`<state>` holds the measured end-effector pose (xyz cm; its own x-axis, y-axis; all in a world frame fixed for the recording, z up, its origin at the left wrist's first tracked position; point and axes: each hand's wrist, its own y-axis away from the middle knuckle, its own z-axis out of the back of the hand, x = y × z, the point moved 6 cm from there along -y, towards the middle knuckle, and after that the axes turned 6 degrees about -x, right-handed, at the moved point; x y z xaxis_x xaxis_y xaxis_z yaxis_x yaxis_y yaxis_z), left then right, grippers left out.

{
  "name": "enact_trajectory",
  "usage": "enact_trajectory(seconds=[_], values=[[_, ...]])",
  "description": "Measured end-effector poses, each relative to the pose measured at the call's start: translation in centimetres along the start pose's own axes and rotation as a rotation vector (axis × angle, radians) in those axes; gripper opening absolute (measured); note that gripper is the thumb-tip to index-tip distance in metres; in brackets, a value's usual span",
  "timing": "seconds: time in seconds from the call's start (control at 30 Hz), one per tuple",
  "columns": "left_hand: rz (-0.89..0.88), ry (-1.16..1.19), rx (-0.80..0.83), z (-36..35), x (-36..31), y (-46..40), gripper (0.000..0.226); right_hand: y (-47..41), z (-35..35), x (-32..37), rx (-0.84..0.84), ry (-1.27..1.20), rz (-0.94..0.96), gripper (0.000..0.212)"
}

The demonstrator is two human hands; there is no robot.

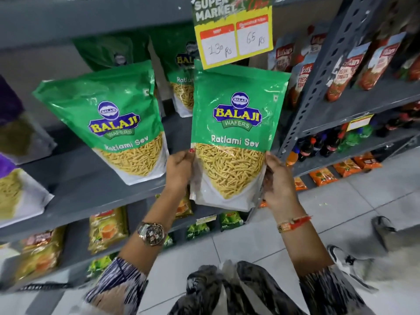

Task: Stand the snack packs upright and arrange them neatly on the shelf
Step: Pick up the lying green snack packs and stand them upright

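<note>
A green Balaji Ratlami Sev pack (234, 135) is held upright in front of the grey shelf (91, 178), its bottom below the shelf's front edge. My left hand (180, 170) grips its lower left edge and my right hand (278, 181) grips its lower right edge. A second identical pack (113, 123) stands on the shelf to the left, leaning slightly. Two more green packs (179, 71) stand further back, partly hidden behind the front ones.
A yellow price tag (234, 35) hangs from the shelf above, just over the held pack. Purple-topped packs (13, 142) sit at the far left. A perforated grey upright (318, 83) and ketchup pouches (345, 71) are on the right. Lower shelves hold yellow snack bags (106, 228).
</note>
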<state>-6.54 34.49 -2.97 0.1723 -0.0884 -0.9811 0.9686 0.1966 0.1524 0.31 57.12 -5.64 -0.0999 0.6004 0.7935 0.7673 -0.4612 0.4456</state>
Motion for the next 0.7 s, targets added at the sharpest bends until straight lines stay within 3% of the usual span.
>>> enact_trajectory(seconds=[0.2, 0.43, 0.7], values=[[0.036, 0.167, -0.017, 0.8, 0.0, 1.0, 0.029, 0.9, -1.4, 0.4, 0.03, 0.036, 0.072, 0.017], [-0.08, 0.09, 0.067, -0.4, -1.2, -2.5, 0.022, -1.9, -5.7, 2.9, 0.068, 0.048, 0.184, 0.019], [-0.087, 0.109, -0.067, -1.4, -1.7, -6.5, 0.025, -6.4, -9.5, 3.4, 0.106, 0.09, 0.277, 0.022]])
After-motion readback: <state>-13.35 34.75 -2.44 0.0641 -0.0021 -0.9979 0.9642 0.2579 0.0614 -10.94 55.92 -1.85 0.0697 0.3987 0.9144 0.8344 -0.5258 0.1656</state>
